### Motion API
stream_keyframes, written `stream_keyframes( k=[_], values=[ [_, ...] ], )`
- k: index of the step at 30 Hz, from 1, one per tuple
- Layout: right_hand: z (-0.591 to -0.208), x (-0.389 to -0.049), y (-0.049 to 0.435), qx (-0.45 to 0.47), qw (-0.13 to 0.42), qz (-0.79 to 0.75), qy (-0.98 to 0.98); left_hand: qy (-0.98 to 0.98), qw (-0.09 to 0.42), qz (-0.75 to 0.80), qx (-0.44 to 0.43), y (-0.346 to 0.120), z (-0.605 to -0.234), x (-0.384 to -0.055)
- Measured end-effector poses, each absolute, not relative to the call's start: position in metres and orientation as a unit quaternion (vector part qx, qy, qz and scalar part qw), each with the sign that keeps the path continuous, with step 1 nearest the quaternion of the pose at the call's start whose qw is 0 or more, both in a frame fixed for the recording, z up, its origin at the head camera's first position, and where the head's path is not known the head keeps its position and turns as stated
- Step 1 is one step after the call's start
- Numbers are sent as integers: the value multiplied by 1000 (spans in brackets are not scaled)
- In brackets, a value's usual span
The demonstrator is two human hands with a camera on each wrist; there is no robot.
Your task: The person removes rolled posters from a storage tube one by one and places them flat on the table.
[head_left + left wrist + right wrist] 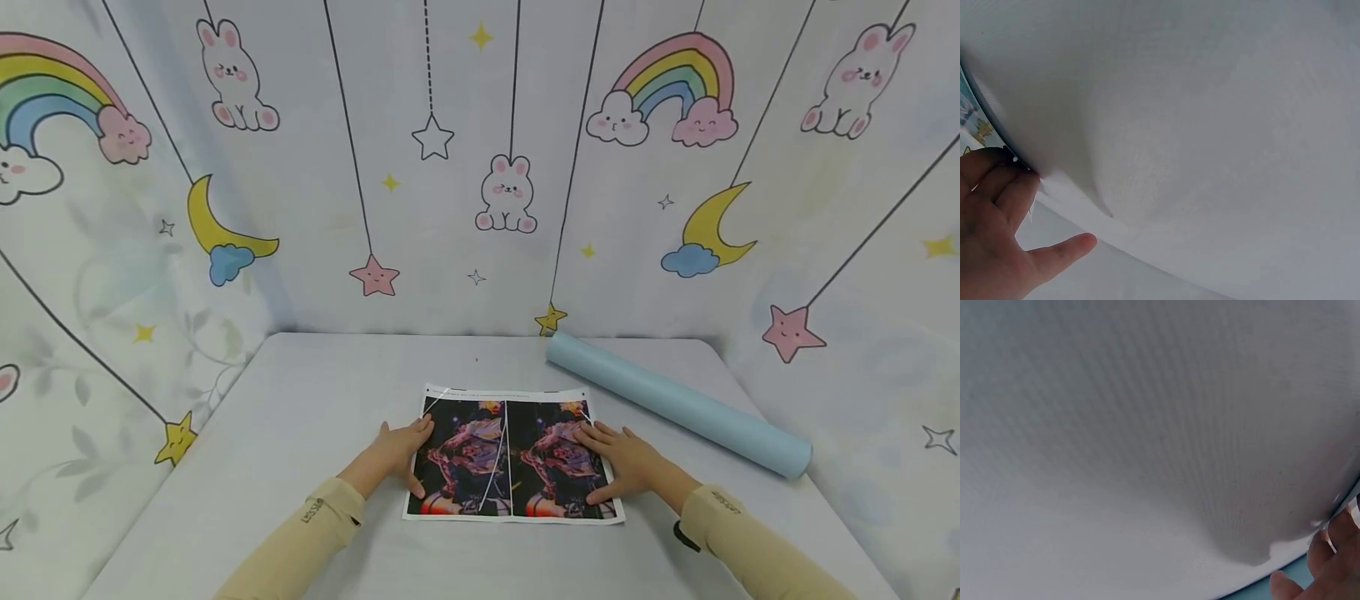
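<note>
A printed sheet (468, 454) with two dark, colourful pictures side by side and a white border lies flat on the white table. Thin white streaks cross its left picture and upper corners. My left hand (401, 454) rests at the sheet's left edge, fingers spread. On the opposite side, my right hand (630, 460) lies with outstretched fingers over the right picture. In the left wrist view the left hand (997, 219) shows its thumb held apart from the fingers. Only part of the right hand (1335, 565) enters the right wrist view, at the lower right corner.
A light blue roll (678, 404) lies slantwise on the table (322, 400), behind and to the right of the sheet. A white curtain (450, 233) printed with rabbits, stars, moons and rainbows stands behind the table and along both sides.
</note>
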State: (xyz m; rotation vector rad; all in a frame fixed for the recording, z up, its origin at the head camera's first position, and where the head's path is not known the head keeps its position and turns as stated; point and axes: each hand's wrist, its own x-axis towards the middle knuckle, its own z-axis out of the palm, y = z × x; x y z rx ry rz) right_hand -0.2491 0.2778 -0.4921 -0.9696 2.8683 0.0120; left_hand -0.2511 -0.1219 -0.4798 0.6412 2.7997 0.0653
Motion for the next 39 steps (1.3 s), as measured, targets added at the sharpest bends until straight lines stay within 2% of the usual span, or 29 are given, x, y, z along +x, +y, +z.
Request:
stream_keyframes(
  k=[11,16,20,25,29,34,37,39],
  values=[
    [-487,-247,272,-335,27,16,942,966,96,-12,239,-109,-468,-240],
    [-486,-245,266,-326,37,-9,945,960,31,-23,276,-104,-463,-233],
    [-484,-244,258,-313,31,-11,949,952,-35,-40,302,-100,-461,-231],
    [-483,-241,244,-293,18,10,956,944,-91,-47,313,-94,-460,-230],
    [-485,-237,231,-290,-13,40,956,941,-127,-41,312,-85,-458,-228],
    [-486,-230,215,-287,-66,39,955,937,-200,-47,283,-70,-458,-226],
    [-485,-225,205,-288,-91,57,952,938,-213,-28,272,-60,-461,-223],
    [-484,-222,199,-289,-104,69,949,940,-201,-1,276,-54,-465,-221]
  ],
)
